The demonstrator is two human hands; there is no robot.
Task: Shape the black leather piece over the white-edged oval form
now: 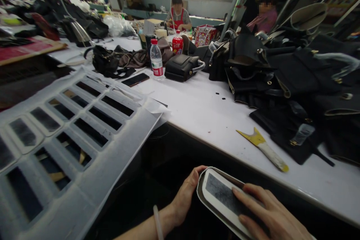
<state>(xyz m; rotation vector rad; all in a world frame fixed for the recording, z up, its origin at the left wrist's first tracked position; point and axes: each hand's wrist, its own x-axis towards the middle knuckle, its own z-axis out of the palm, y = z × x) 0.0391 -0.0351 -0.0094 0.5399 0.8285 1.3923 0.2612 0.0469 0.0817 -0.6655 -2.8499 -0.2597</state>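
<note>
Stencil card (222, 195): edge gripped by left hand (185, 195); right hand (267, 213) fingers spread flat on top; firm, even pressure advised.

The bench (213, 116) is white, with a few small black specks. The flat piece (222, 197) under the hands is pale cream at its rim, with a dark grey panel in its middle. The scraper (264, 148) has a yellow blade and a cream handle tipped with yellow. The stencil sheet (92, 157) is pale grey-white, cut with rows of dark slots. The handbag (182, 66) is black, as is the heap of bag parts (295, 78), which carries small gold fittings. The water bottle (156, 60) is clear with a red cap and red label. The phone (136, 79) is black.
</note>
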